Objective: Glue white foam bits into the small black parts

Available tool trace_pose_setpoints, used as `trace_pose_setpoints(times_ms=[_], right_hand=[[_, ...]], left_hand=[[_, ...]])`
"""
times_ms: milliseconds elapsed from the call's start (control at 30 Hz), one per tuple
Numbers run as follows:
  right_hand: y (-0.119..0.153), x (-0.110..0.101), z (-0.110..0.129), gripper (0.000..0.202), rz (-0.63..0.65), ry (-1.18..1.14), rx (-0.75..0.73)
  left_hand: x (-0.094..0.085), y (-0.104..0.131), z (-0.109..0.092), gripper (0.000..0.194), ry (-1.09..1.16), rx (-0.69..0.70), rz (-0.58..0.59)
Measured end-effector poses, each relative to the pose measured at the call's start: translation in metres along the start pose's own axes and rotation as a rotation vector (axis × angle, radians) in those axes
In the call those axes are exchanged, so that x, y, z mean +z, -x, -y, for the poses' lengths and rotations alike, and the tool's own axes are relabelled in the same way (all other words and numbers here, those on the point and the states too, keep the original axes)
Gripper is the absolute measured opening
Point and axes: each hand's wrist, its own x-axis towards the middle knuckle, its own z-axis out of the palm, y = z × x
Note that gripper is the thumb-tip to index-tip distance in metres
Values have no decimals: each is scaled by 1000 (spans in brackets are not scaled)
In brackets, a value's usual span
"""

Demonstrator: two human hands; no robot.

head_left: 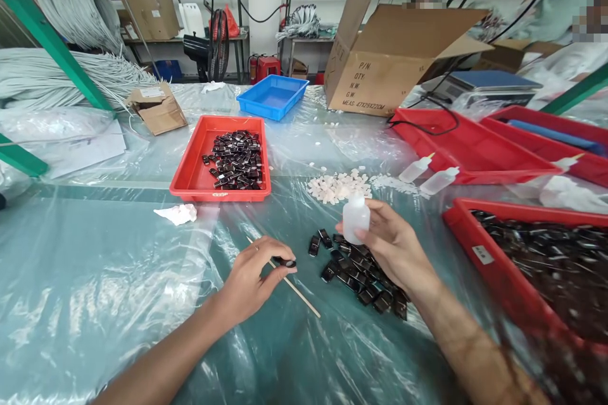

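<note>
Two hands work over a table (95,304) covered in clear plastic sheet. The left hand (251,278) is pinched shut on a small black part (286,262), held between thumb and fingertips just above the sheet. A thin wooden stick (297,291) runs under that hand and lies on the table, its far end pointing toward the lower right. The right hand (392,247) is closed around a small white bottle (356,215), held upright, thumb on the near side and fingers behind. Just below the bottle and partly under the right hand lies a loose pile of black parts (356,272), spread on the sheet between the two hands. Beyond the bottle sits a heap of small white pieces (337,186). To the left of that heap stands a red tray (190,171) with more black parts in its right half. A crumpled white tissue (177,213) lies near the tray's front left corner. Two dropper bottles (427,174) lie on their sides right of the white heap. A second red tray (479,247) full of dark parts sits at the right edge. A blue tray (273,96) and an open carton (394,63) stand farther back.
</note>
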Motion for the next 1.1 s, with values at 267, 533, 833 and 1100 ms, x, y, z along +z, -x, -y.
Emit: trace_pose_setpoints(times_ms=[267,533,833,1100], right_hand=[[-48,-57,-58,52,-228,454,30],[-62,-80,-71,57,-121,425,55],[-86,-95,-80,32,-223,496,-77],[-83,-82,-82,26,-206,606,-154]], left_hand=[[0,4,0,4,2,-61,25],[5,9,5,12,67,-262,65],[11,5,-3,13,76,-35,36],[20,9,-3,7,131,-116,115]])
